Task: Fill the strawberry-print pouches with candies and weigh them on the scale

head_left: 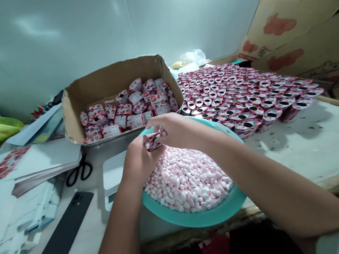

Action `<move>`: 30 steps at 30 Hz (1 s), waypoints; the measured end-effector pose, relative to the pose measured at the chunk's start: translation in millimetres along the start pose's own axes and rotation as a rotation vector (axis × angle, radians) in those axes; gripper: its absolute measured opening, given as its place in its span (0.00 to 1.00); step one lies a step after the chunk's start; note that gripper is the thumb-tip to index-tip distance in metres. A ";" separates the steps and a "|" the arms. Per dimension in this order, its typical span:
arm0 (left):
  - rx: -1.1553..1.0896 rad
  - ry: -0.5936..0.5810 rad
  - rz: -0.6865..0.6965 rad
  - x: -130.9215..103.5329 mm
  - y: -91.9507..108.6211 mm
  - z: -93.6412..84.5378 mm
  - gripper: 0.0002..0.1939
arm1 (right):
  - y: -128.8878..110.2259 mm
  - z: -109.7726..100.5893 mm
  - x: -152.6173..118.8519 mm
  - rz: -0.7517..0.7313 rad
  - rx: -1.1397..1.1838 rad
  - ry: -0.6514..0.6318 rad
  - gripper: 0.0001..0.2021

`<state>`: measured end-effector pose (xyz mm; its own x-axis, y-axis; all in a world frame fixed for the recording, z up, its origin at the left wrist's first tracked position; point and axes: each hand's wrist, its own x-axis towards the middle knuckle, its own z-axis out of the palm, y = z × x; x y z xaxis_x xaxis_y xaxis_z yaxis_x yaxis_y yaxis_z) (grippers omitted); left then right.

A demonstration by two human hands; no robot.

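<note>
My left hand [139,155] is wrapped round a small red-and-white printed carton [151,143], over the far left part of a turquoise bowl [196,221]. My right hand [169,127] curls in from above, its bent fingers at the carton's top. A little pale pink shows at those fingertips, like the candies below, though the fingers hide most of it. Small pink-and-white candies [188,182] fill much of the bowl beneath both hands.
A cardboard box [73,97] behind holds many printed cartons. To the right stand rows of similar cartons [243,101] with dark holes on top. Leftward are a white scale [111,173], a phone [66,230], black scissors [79,173] and stacked white sheets [46,158].
</note>
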<state>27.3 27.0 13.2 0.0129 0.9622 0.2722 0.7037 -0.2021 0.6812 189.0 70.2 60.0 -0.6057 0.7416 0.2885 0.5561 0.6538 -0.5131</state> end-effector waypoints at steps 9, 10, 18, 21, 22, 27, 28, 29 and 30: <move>-0.090 0.141 -0.056 -0.7 -2.8 0.2 0.20 | 35.1 -0.3 10.6 0.085 -0.002 0.206 0.16; -0.082 0.176 -0.056 -0.4 -4.3 0.5 0.20 | 40.1 -0.4 11.3 0.145 -0.088 0.148 0.16; -0.037 0.278 0.041 2.5 -12.0 1.7 0.27 | 18.8 5.8 1.5 0.290 -0.236 -0.660 0.28; 0.001 0.259 0.102 1.2 -10.0 1.4 0.28 | 6.9 7.0 0.2 0.226 -0.271 -0.707 0.32; 0.013 0.247 0.118 0.6 -8.9 1.3 0.27 | 5.6 7.1 0.4 0.206 -0.285 -0.714 0.33; 0.052 0.203 0.138 -2.4 -2.7 1.2 0.20 | 11.2 9.7 2.7 0.140 -0.336 -0.726 0.34; 0.055 0.191 0.140 -3.0 -1.5 1.1 0.18 | 12.9 10.4 3.0 0.128 -0.335 -0.728 0.31; 0.054 0.181 0.143 -3.4 -0.6 1.0 0.17 | 14.3 10.8 3.3 0.113 -0.329 -0.726 0.27; 0.053 0.178 0.145 -3.8 0.2 0.9 0.16 | 15.4 10.6 3.4 0.101 -0.316 -0.714 0.24</move>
<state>28.1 23.4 11.7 -0.0053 0.8754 0.4833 0.7398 -0.3218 0.5909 189.4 81.2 44.6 -0.7033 0.5935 -0.3912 0.6984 0.6797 -0.2244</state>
